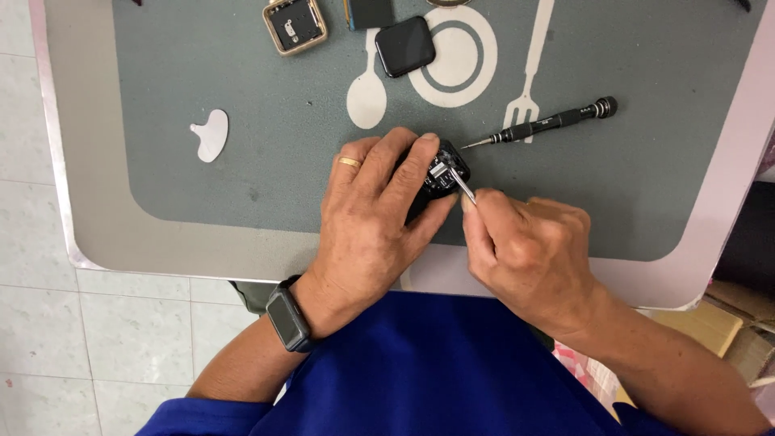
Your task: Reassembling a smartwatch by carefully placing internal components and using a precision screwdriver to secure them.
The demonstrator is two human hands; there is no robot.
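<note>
The left hand (367, 214) is clamping its fingers on the opened watch body (436, 173) to steady it at the near middle of the bench (161, 234), while the right hand (529, 250) is pinching tweezers (462, 186) whose tips are reaching inside, the screwdriver (549, 123) lying just beyond.

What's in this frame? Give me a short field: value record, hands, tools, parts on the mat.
left hand: left hand grips a small black device body, ring on one finger, dark watch on the wrist
right hand: right hand pinches metal tweezers, tips at the device's open face
screwdriver: black precision screwdriver lies on the mat, right of the hands, untouched
loose parts: gold-rimmed square casing and black square screen at the far edge
pry tool: white flat pick to the left
surface: grey mat with white cutlery print
</note>
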